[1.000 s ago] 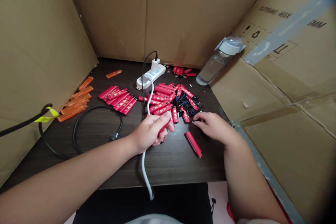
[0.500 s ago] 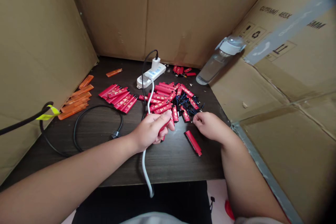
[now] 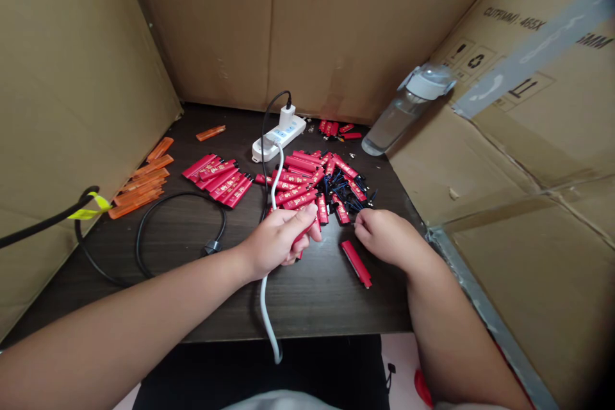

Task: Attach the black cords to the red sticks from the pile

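My left hand (image 3: pixel 283 234) is closed round a red lighter (image 3: pixel 306 229), most of it covered by the fingers and thumb. At the right edge of the pile my right hand (image 3: pixel 382 232) is closed, its fingertips by small black parts with blue wires (image 3: pixel 344 191). Whether anything is pinched there I cannot make out. Red lighters (image 3: pixel 298 176) with gold print and black ends lie heaped just beyond both hands. One separate red lighter (image 3: pixel 356 264) lies slanted on the dark table between the hands and the front edge.
More red lighters (image 3: pixel 218 179) lie in a row at left, near orange pieces (image 3: pixel 141 186). A white power strip (image 3: pixel 278 138) with a plugged white cable (image 3: pixel 269 314) stands behind. A black cable (image 3: pixel 139 243) loops left. A water bottle (image 3: pixel 403 112) leans against cardboard walls (image 3: pixel 216 25).
Both hands keep almost the same place and grip. The whole view has shifted very slightly; nothing on the table has visibly moved.
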A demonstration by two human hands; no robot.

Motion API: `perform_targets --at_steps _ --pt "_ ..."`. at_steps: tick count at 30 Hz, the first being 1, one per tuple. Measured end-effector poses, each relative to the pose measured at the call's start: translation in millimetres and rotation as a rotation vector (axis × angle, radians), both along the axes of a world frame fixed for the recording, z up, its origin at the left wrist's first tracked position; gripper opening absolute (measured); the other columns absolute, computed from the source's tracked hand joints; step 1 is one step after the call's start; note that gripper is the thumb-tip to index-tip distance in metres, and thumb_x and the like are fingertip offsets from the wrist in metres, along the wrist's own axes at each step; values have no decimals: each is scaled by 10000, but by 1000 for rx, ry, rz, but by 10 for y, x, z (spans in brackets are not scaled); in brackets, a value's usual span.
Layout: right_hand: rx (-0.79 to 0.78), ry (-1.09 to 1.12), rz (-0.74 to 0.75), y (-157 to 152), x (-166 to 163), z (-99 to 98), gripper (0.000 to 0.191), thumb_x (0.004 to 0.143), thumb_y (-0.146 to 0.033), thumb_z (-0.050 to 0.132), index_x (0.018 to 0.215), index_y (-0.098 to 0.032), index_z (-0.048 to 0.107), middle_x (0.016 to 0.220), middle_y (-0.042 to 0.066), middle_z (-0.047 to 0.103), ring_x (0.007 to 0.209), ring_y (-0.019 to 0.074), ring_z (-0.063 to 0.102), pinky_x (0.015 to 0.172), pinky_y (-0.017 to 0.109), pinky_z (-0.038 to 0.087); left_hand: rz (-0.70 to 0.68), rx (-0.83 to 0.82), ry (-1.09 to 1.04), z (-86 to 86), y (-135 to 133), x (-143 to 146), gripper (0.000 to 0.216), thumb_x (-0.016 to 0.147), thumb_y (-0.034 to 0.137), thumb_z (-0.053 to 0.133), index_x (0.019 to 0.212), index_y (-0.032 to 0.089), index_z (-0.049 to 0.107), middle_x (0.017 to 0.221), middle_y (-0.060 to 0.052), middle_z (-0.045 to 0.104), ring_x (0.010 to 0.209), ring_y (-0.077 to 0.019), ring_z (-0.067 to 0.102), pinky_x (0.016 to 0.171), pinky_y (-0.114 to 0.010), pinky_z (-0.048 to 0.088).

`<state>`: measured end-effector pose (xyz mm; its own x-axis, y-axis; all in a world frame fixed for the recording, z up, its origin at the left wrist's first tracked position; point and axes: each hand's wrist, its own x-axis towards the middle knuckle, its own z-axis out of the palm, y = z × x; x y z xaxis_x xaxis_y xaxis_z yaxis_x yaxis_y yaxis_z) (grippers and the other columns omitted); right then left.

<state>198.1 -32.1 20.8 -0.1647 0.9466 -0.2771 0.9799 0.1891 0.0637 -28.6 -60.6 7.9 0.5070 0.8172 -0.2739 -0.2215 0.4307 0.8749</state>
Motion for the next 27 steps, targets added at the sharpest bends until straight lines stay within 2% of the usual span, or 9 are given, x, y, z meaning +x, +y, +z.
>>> perform_targets --at_steps 4,8,10,13,15,18,22,24,27 --pt "1 -25 14 -14 -33 -5 255 861 -298 399 767 -193 611 776 94 680 654 196 594 538 272 279 5 -2 -2 0 -1 3 534 824 637 494 693 126 574 452 63 353 353 -33 291 344 -148 214" --pt "21 52 -2 -17 -16 -6 222 851 -280 415 750 -186 590 728 78 650 611 175 552 538 271 280 11 -6 1 1 -11 -3 534 820 639 499 701 125 578 463 60 364 356 -33 293 344 -152 208" --pt "45 189 -32 -11 22 10 198 847 -265 429 748 -184 580 692 54 621 595 155 523 546 264 298 12 -8 -4 -2 -17 -2 529 820 637 502 706 126 577 465 60 367 358 -34 292 346 -155 206" --pt "50 562 -60 -18 68 73 193 851 -307 478 730 -177 555 638 11 549 571 120 468 547 241 330 28 -1 -41 -25 -27 6 533 825 641 490 714 127 578 464 62 359 357 -33 279 353 -163 192" --pt "-20 855 -75 -43 54 134 242 853 -376 521 721 -174 526 580 -26 469 512 90 393 496 219 310 42 23 -81 -57 -35 8 536 834 640 477 735 125 587 472 63 355 364 -33 273 363 -171 187" --pt "-295 1263 -115 -95 -65 214 302 845 -448 566 732 -185 470 492 -94 310 415 50 225 400 186 201 66 114 -150 -117 -41 -3 520 841 624 484 797 120 604 500 62 362 391 -38 277 390 -189 199" --pt "-625 1540 -122 -118 -329 259 291 833 -407 625 747 -191 449 460 -126 242 387 28 139 358 156 135 115 293 -162 -141 -39 -46 420 844 540 551 817 123 596 519 67 350 429 -46 283 423 -208 210" --pt "-664 1604 -118 -104 -459 255 281 835 -376 635 736 -188 453 457 -124 252 384 24 143 351 147 135 139 407 -107 -106 -39 -75 359 848 477 580 774 126 583 531 59 367 460 -51 308 453 -212 247" --pt "-623 1710 -122 -88 -620 217 277 836 -358 641 727 -187 452 470 -117 268 394 23 143 351 139 142 156 552 -8 -24 -44 -105 295 825 394 629 717 126 564 594 30 464 544 -67 384 532 -214 330"
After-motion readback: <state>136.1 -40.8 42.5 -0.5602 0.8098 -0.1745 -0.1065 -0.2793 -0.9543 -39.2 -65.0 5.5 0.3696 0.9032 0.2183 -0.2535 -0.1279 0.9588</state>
